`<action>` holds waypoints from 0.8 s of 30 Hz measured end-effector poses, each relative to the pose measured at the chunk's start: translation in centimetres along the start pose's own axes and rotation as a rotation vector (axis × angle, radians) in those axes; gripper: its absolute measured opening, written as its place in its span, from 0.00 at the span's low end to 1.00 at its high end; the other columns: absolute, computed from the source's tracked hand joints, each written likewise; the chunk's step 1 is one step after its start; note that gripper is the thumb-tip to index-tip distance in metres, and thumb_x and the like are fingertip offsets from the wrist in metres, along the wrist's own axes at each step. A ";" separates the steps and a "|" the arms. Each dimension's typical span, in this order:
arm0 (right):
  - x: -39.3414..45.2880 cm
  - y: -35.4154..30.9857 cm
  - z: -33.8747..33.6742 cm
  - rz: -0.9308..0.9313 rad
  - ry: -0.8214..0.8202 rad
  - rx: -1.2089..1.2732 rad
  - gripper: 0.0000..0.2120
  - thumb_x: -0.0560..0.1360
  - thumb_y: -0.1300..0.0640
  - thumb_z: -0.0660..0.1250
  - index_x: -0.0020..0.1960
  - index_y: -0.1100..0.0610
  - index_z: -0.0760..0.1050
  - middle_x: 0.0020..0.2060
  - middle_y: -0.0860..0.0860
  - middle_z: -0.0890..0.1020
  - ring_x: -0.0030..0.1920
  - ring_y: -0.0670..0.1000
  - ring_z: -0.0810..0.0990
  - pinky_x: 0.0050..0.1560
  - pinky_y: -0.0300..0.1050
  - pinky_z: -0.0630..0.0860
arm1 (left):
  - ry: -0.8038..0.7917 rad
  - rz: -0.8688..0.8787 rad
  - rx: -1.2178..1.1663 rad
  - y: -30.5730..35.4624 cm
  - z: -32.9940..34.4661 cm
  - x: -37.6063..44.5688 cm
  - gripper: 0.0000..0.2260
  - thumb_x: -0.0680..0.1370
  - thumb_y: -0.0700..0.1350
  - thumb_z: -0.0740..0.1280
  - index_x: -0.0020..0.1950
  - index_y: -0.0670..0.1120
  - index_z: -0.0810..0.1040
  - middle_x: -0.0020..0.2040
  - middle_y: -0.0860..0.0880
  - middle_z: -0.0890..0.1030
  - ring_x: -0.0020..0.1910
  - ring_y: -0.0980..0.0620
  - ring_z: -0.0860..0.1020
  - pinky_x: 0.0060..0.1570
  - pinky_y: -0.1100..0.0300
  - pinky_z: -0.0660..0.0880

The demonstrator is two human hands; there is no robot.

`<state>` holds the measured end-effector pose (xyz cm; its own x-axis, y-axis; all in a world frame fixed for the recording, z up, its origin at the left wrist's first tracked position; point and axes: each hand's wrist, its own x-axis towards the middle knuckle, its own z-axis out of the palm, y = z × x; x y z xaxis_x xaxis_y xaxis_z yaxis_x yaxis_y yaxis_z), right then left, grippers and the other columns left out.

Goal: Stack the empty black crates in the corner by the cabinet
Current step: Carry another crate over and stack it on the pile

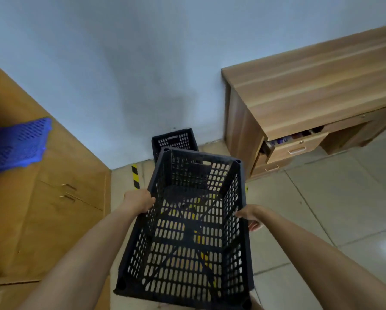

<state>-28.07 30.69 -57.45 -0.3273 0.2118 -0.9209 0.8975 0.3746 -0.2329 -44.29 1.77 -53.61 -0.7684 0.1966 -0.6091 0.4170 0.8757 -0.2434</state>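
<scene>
I carry an empty black perforated crate (187, 231) in front of me, above the floor. My left hand (138, 201) grips its left rim. My right hand (252, 217) holds the right rim, fingers curled over the outer side. A second black crate (173, 139) stands on the floor against the wall, in the corner ahead, partly hidden behind the carried one. The wooden cabinet (42, 198) rises on the left.
A blue perforated crate (17, 145) sits on top of the cabinet. A wooden desk (310, 90) with a half-open drawer (292, 145) stands at the right against the wall. Yellow-black tape (135, 176) marks the tiled floor (321, 220).
</scene>
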 end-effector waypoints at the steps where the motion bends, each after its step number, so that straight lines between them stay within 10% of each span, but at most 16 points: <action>1: 0.8 -1.5 -1.3 -0.010 0.011 -0.029 0.29 0.81 0.46 0.58 0.73 0.65 0.62 0.67 0.63 0.74 0.63 0.58 0.78 0.61 0.48 0.77 | -0.010 -0.026 -0.015 -0.1 -1.0 1.0 0.21 0.83 0.55 0.53 0.58 0.42 0.78 0.47 0.47 0.77 0.48 0.45 0.78 0.50 0.52 0.75; 12: 6.4 -12.9 -14.2 -0.157 0.038 -0.115 0.22 0.81 0.51 0.60 0.68 0.65 0.68 0.61 0.60 0.77 0.43 0.55 0.79 0.48 0.45 0.76 | -0.079 -0.170 -0.164 0.3 -9.4 9.1 0.20 0.84 0.55 0.53 0.54 0.42 0.77 0.46 0.47 0.78 0.48 0.47 0.79 0.46 0.56 0.72; 18: 9.9 -16.9 -17.2 -0.130 0.060 -0.155 0.23 0.82 0.52 0.59 0.71 0.66 0.65 0.65 0.62 0.74 0.61 0.60 0.78 0.57 0.49 0.76 | -0.153 -0.174 -0.209 0.3 -10.7 15.2 0.19 0.84 0.53 0.53 0.59 0.42 0.76 0.50 0.47 0.77 0.50 0.46 0.77 0.46 0.55 0.70; 24: 15.0 -22.3 -20.7 -0.112 0.104 -0.117 0.17 0.79 0.53 0.61 0.56 0.67 0.74 0.53 0.61 0.81 0.53 0.59 0.82 0.52 0.49 0.79 | -0.176 -0.083 -0.165 -2.3 -15.5 25.3 0.19 0.83 0.54 0.54 0.59 0.42 0.77 0.60 0.43 0.80 0.56 0.42 0.78 0.51 0.53 0.73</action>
<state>-59.09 44.20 -59.65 -0.4573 0.2528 -0.8526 0.8153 0.5021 -0.2884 -72.23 11.55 -56.73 -0.6940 0.0541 -0.7180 0.2601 0.9487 -0.1800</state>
